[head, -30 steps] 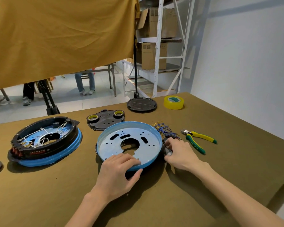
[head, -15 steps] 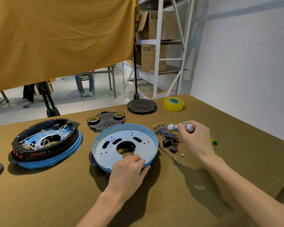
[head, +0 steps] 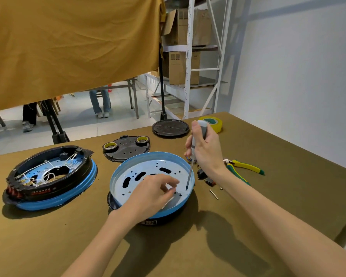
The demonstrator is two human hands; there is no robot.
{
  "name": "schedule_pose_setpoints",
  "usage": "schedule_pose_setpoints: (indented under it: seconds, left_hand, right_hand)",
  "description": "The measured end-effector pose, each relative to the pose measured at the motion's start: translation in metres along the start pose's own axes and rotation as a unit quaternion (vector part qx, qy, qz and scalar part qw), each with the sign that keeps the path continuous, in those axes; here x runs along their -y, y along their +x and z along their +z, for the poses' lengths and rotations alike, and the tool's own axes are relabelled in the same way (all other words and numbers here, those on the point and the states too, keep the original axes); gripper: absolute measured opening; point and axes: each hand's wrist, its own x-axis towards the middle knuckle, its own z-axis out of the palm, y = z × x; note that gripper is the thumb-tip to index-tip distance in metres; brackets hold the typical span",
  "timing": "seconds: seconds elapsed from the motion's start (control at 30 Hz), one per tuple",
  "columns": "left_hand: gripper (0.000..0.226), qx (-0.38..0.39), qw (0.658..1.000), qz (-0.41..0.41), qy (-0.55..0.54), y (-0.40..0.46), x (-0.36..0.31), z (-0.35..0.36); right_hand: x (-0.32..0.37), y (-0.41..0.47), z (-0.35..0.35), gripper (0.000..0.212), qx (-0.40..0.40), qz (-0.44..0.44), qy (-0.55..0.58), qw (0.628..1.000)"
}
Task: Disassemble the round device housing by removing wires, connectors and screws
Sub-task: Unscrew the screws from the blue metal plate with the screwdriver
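We grip the screwdriver point(head: 196, 148) upright in our right hand point(head: 207, 154); seat its tip squarely, while left fingers point(head: 169, 181), loosely curled and empty, steady the housing point(head: 128, 170).

The right hand point(head: 207, 151), which a second ago lay on the table beside the round housing point(head: 151, 176) and half a second ago held the screwdriver point(head: 194, 154) level above the loose parts, now holds it upright, tip down inside the housing near its right rim. The left hand point(head: 152, 194) has moved from the near rim onto the inner plate, fingers now loosely curled.
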Motion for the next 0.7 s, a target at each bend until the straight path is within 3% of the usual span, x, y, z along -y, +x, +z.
schedule_pose_setpoints:
  seconds: [0.23,0.7]
  left_hand:
    - [0.034,0.078,0.997,0.022,-0.01,0.02,-0.004,0.012]
    - [0.034,0.072,0.997,0.027,-0.028,0.023,0.005,0.018]
  right_hand:
    - [-0.013,0.0,0.002,0.023,0.005,-0.017,-0.01,1.0]
    - [-0.015,0.002,0.003,0.022,0.031,-0.032,0.005,0.999]
